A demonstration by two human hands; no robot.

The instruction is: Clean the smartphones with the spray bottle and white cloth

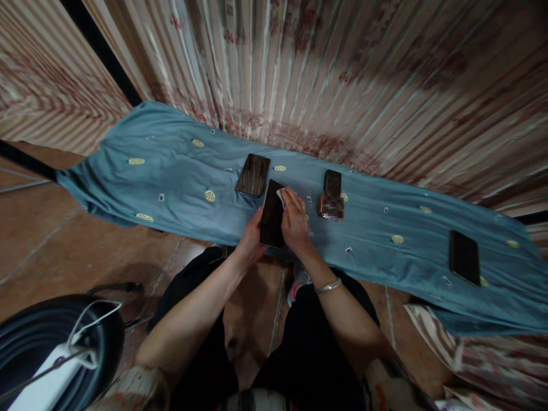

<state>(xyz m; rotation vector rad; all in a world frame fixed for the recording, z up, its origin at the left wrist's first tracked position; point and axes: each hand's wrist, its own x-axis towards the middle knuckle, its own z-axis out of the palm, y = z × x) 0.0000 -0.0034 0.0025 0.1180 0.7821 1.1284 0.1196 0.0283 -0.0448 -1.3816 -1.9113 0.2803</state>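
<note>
On the dark phone [270, 220], the right hand [295, 220] curls over something white [279, 194].

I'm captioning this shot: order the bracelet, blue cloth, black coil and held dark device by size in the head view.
1. Blue cloth
2. Black coil, partly out of frame
3. Held dark device
4. Bracelet

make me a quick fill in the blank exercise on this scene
1. The smartphone rests in the ____ hand.
2. The right hand holds a small ____ wipe to the smartphone.
3. A silver bracelet circles the ____ wrist.
4. The blue cloth bears white and ____ motifs.

Missing words: left; white; right; yellow
</note>
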